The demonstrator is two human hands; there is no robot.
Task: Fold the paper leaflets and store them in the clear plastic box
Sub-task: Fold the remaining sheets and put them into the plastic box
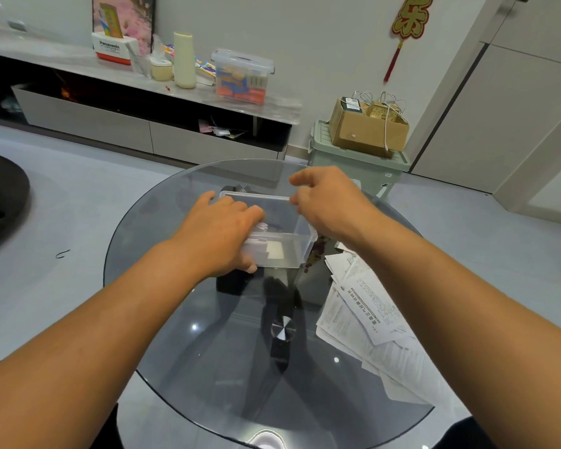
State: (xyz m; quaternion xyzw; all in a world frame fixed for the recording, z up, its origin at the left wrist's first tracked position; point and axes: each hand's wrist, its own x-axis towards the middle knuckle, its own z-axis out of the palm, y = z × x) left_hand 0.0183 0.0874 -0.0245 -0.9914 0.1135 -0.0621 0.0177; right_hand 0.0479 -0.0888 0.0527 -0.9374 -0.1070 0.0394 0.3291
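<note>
Nearest, unfolded leaflets (366,315) lie heaped on the round glass table (208,367) at the right. Farther in, the left hand (222,234) grips the clear plastic box (292,251) holding folded leaflets (259,244); the right hand (324,199) hovers beyond, fingers curled, empty.

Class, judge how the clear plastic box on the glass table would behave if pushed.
The clear plastic box looks thin-walled and holds only a few folded leaflets, so it is probably light. On the smooth glass table it would likely slide, not tip, being low and wide.
</note>
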